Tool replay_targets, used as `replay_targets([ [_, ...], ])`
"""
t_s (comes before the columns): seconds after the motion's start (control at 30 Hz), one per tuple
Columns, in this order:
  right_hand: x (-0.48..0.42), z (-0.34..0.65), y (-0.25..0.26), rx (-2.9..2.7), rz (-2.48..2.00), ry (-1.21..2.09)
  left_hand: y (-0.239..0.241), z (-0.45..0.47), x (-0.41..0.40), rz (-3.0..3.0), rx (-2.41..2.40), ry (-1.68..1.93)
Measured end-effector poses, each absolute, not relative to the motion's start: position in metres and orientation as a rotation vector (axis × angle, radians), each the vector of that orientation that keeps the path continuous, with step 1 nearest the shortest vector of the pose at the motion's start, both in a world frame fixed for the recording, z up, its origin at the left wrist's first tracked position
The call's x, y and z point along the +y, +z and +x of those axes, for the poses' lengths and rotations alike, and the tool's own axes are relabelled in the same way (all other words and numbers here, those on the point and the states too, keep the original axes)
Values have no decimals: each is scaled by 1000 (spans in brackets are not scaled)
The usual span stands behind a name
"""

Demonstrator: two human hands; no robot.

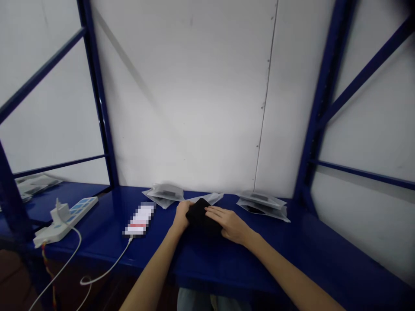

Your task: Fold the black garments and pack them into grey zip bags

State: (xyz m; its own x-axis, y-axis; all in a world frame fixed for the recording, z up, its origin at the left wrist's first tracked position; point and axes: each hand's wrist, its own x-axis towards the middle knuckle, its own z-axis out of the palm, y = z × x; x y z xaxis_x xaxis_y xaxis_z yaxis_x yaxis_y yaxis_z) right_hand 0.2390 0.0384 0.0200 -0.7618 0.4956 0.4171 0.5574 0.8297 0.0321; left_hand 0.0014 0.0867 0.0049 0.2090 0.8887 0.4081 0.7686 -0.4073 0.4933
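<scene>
A black folded piece of cloth (202, 218) is between my hands over the blue tabletop; its exact kind cannot be made out. My left hand (181, 214) is closed around its left side, the fingertips hidden behind the fabric. Across the top and right side lies my right hand (231, 222), fingers together on the cloth and thumb along the lower right edge. Just behind the cloth, a frosted plastic bag (212, 198) shows in part.
Frosted bags (165, 192) with dark contents lie at the back, with more bags (262, 202) to the right. A phone (139, 220) on a white cable lies left, beside a power strip (69, 220) with a plugged-in charger. Blue posts (97, 95) frame the table (311, 246).
</scene>
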Motion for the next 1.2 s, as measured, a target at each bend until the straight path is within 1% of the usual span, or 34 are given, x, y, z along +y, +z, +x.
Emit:
replay_targets([
  [0.13,40,245,19,-2593,-895,-236,7,3,74,2316,1653,1041],
  [0.4,33,242,25,-2687,-854,-204,7,4,81,2188,1827,1144],
  [0.7,33,239,23,-2753,-842,-184,4,4,83,2116,1838,1253],
  [0.87,34,239,22,-2712,-932,-214,5,7,79,2248,1701,1240],
  [1.1,35,242,25,-2439,-1356,-302,8,6,73,2521,1381,1153],
  [1.2,35,244,26,-2450,-1422,-341,7,6,73,2527,1344,1167],
])
